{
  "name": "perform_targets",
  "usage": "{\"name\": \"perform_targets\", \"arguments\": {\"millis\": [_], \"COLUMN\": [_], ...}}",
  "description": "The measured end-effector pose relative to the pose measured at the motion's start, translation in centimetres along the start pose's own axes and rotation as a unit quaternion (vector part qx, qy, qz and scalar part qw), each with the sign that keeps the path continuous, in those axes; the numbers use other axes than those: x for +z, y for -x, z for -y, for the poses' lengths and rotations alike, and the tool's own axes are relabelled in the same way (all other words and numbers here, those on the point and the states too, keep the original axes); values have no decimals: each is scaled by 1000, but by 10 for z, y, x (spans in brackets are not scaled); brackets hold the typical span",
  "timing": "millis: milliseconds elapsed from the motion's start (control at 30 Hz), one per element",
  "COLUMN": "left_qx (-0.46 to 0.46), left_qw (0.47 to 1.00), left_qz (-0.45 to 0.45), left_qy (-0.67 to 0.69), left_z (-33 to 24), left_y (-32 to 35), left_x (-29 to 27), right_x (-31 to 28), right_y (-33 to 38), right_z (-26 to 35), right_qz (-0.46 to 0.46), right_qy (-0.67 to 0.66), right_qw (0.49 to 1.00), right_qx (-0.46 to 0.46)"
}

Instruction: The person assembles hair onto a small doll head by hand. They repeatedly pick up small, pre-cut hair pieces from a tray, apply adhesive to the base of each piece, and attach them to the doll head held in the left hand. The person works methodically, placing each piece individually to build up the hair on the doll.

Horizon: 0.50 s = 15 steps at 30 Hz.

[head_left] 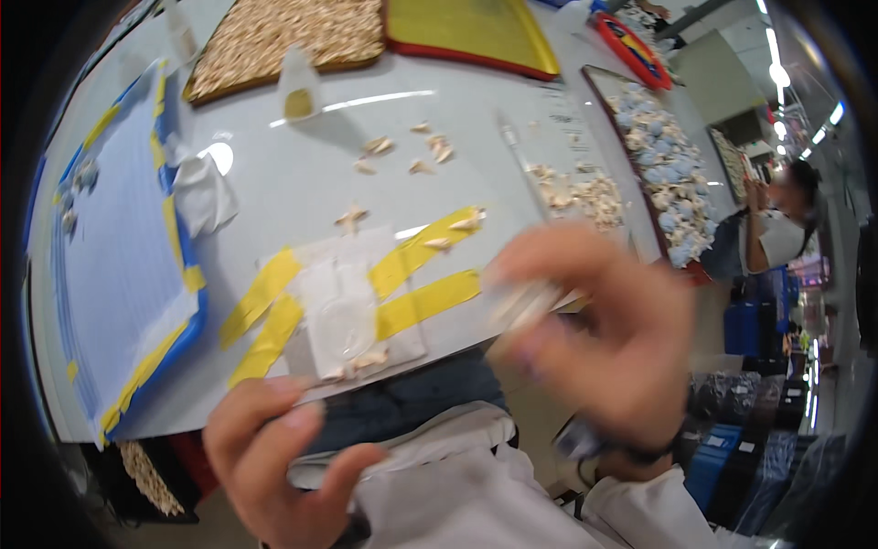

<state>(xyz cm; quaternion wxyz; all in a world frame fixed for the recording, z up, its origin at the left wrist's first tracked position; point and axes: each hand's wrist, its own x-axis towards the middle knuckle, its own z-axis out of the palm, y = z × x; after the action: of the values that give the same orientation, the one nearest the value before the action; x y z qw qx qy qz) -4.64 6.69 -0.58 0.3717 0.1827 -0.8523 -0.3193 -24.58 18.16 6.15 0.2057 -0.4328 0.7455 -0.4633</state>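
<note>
My right hand, blurred by motion, is raised over the table's front edge. Its thumb and forefinger close on a small pale piece, too smeared for its kind to show. Nothing shows in my left hand, whose fingers are apart just in front of the edge. Between them a white sheet with a clear round shape lies on the table, flanked by yellow tape strips. Small shell-like pieces rest at its near end, and a star-shaped cluster lies beyond it.
A blue-rimmed tray stands left, beside a crumpled white cloth. Farther back are a squeeze bottle, a tray of shell-like pieces and a yellow tray. Another tray and a seated person are at right.
</note>
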Motion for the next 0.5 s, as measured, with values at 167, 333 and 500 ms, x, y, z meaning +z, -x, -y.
{"name": "perform_targets", "arguments": {"millis": [167,333,500], "left_qx": [-67,-43,-66], "left_qw": [997,999,992], "left_qz": [19,22,5], "left_qy": [17,-15,-104], "left_z": [7,17,35], "left_y": [-2,-8,-6], "left_x": [-21,-34,-78], "right_x": [-181,-237,-180], "right_y": [-17,-16,-29], "right_z": [-101,-139,-103], "right_qz": [-217,-163,-196], "right_qy": [352,487,481], "right_qw": [907,857,854], "right_qx": [78,48,-2]}}
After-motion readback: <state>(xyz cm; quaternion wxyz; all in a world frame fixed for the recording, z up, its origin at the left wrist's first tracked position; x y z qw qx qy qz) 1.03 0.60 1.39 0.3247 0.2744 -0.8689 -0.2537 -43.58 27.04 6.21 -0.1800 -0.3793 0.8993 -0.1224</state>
